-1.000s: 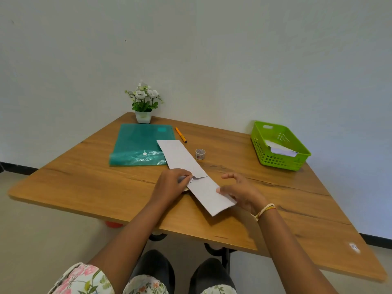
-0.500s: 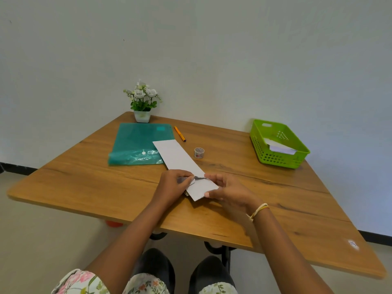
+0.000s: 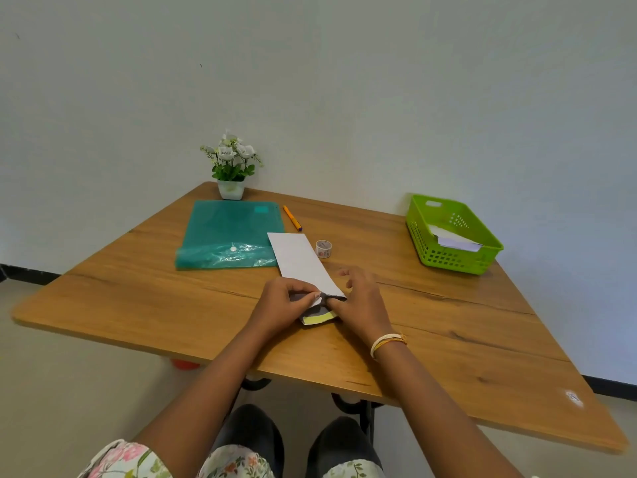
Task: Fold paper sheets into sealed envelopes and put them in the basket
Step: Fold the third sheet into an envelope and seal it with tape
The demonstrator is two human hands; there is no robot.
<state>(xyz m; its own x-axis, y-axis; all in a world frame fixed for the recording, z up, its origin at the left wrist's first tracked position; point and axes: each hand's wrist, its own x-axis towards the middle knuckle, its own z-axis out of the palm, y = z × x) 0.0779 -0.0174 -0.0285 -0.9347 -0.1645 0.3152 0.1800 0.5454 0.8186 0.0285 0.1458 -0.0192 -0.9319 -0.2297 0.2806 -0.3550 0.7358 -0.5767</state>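
Since it is thin and light, the paper strip (image 3: 299,260) will bend and crease easily, so it is best held near the fold, at its near end on the table (image 3: 138,294) just right of the green folder (image 3: 227,232). There the left hand (image 3: 281,310) pinches that edge, the right hand (image 3: 362,305) presses it with curled fingers, and the basket (image 3: 418,236) sits far right.

My left hand (image 3: 282,305) and right hand (image 3: 358,305) cover the paper strip's (image 3: 300,260) near end. Small dark-and-yellow item (image 3: 319,317) under them unidentifiable. Tape roll (image 3: 323,249) print too small. Basket (image 3: 458,260) wall hides its papers' lower parts.
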